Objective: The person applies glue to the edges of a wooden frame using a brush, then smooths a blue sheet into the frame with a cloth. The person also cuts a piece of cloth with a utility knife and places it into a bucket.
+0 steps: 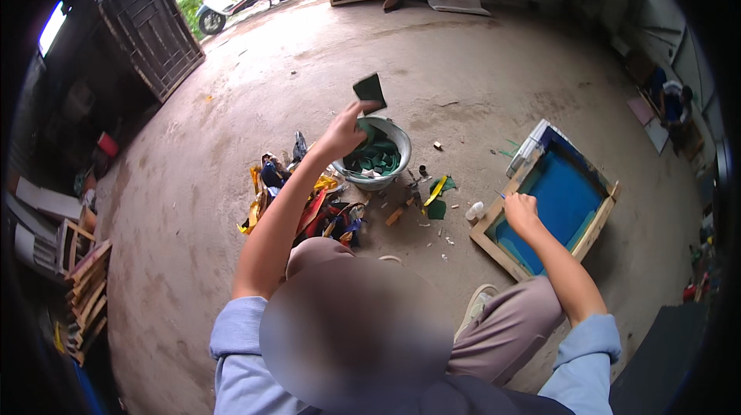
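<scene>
- Out goes the left hand (pixel 345 133), arm stretched forward, fingertips right at the lower edge of a dark green piece (pixel 369 89)! The piece shows just past the far rim of the grey bucket (pixel 400 137), tilted and flat-sided.
- To do this well, the judgement here is a light hold at one edge, so that the flat piece does not flop or crumple, with the wrist kept clear of the rim.
- Aim matters too: green scraps (pixel 378 156) fill the bucket loosely, and a coloured heap (pixel 312 210) crowds its near left side, so a careful line would keep green apart from that jumble.
- Now the grip! The left fingers look nearly closed, a narrow pinch on the edge of the piece; motion blur hides how firm it is.
- Over on the other side, the right hand (pixel 522 210) is curled tight, a slim blue item (pixel 501 194) poking out past the fingers; its kind is too small to tell.
- That fist sits over the near left side of the wooden frame (pixel 498 255) with its blue panel (pixel 567 191); whether the knuckles touch wood, one cannot tell.
</scene>
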`<state>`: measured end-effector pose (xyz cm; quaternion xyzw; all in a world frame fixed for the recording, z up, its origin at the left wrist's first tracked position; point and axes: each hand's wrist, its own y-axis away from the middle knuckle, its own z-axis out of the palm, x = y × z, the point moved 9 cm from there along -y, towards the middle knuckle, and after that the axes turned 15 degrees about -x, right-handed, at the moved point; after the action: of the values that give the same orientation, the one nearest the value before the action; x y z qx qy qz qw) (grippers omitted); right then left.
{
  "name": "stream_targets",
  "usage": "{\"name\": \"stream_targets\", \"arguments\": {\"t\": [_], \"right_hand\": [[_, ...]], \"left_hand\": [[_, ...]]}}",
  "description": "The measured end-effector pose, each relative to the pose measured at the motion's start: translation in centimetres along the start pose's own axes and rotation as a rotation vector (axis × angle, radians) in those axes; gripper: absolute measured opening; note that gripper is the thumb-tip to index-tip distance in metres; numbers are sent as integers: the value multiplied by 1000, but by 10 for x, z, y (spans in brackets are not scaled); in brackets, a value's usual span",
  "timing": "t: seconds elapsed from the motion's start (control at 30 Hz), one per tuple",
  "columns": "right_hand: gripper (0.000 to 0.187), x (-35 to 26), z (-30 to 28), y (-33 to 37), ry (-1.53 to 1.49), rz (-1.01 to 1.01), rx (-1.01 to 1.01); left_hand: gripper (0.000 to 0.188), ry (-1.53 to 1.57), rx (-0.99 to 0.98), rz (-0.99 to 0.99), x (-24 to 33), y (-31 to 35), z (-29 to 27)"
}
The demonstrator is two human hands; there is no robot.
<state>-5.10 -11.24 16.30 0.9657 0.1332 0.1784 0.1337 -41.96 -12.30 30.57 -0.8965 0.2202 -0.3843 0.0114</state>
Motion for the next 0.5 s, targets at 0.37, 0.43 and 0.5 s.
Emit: {"name": "stream_targets", "arguments": {"t": [0.37,0.43,0.5], "right_hand": [[28,-62,-40,-13,-422,-168,-99],[29,-67,-38,-30,-526,-183,-127],[29,-77,-26,-63,-592,-319,-43]], "left_hand": [[61,64,40,-90,-94,-7,73],[59,55,56,-114,-103,-18,80],[60,5,123,-45,-109,-26,81]]}}
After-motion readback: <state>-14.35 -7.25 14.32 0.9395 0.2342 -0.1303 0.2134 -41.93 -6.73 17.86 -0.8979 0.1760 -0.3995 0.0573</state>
